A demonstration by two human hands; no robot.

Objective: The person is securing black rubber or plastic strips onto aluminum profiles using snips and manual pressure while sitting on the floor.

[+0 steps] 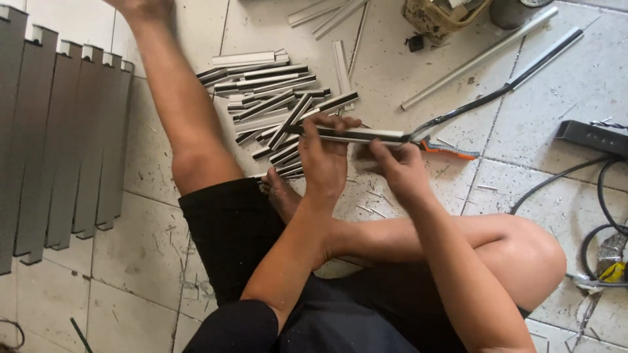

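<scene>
Left hand (324, 153) and right hand (400, 168) are both gripping one short aluminium profile piece (356, 135), held level just right of the pile of cut profile pieces (275, 104). Pile count is uncertain because the pieces are overlapping. An orange-handled utility knife (448, 150) is lying beyond the piece, its blade hidden. One black rubber strip (497, 91) is running off from the piece's right end.

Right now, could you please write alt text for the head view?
Seated on a tiled floor, a person's left hand and right hand hold a short silver-and-black metal strip, a black rubber cord trailing from its end. A pile of similar cut strips lies beyond.
</scene>
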